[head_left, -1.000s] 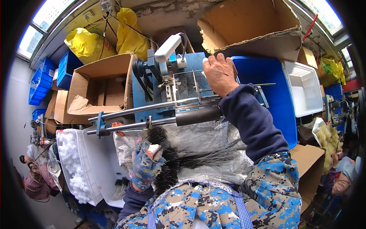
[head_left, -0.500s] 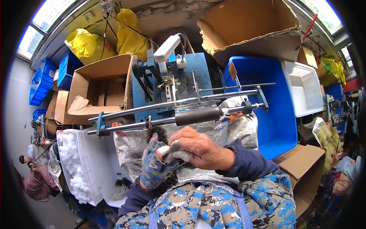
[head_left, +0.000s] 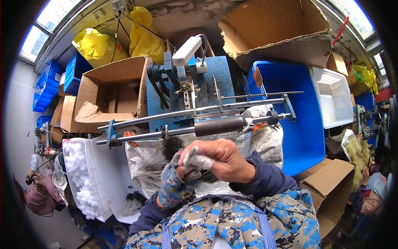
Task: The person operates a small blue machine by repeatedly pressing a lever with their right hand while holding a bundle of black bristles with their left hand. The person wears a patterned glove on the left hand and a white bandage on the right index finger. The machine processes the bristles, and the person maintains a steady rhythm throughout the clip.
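Nearest, a camouflage-patterned garment (head_left: 215, 220) covered the person's front, and just beyond it both hands met above a silvery sheet (head_left: 267, 143). The left hand (head_left: 176, 186), in a patterned blue covering, was curled, its fingertips mostly hidden; the right hand (head_left: 222, 159) bent over it, thumb and fingers drawn together, with white wrapping on some digits (likely a guard against sharp ends). Whether anything was pinched between them could not be told. Black-tipped wires (head_left: 168, 149) lay on the sheet just beside and behind the hands, presumably for easy reach, the sheet perhaps there to catch strays. To the left, a white bin (head_left: 112, 170) held more wires, with white tufts (head_left: 85, 178) beside it. Farther on, a dark roller (head_left: 219, 125) sat on a metal bar (head_left: 149, 135) before a blue machine (head_left: 224, 76), flanked by an open cardboard box (head_left: 91, 89) and a blue bin (head_left: 300, 141), both probably placed within arm's reach. Yellow bags (head_left: 147, 35) slumped by the wall.
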`<state>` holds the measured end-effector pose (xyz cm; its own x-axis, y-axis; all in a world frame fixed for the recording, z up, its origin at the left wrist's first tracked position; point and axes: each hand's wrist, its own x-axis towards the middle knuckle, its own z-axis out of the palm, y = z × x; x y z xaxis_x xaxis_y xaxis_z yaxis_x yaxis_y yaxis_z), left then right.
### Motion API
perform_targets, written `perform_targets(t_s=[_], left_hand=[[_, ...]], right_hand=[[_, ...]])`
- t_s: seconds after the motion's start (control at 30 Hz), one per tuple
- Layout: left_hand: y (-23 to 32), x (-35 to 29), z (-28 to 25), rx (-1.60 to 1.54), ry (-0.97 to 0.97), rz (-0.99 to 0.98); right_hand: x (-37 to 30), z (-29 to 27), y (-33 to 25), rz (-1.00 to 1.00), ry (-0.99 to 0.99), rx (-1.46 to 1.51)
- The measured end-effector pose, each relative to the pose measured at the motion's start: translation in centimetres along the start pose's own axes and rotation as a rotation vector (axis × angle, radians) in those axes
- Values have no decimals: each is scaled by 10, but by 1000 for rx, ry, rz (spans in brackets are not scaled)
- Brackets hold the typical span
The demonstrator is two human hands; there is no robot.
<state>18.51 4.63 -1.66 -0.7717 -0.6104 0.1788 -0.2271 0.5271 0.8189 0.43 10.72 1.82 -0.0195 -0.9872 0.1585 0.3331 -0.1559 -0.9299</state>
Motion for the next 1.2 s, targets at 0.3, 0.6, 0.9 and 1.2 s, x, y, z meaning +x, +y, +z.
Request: perform_targets(t_s=[0.3,0.6,0.9,1.2], left_hand=[[-90,-22,-37,801,-164,-160],[-112,-37,-43,790,-97,-3],[-56,-6,-26,572,17,195],[-32,-6,-26,436,-27,174]], right_hand=[[64,-81,-36,-319,305,-1195],[105,-126,47,76,244,-1771],[105,-123,48,11,213,-1772],[106,-124,51,-15,224,-1784]])
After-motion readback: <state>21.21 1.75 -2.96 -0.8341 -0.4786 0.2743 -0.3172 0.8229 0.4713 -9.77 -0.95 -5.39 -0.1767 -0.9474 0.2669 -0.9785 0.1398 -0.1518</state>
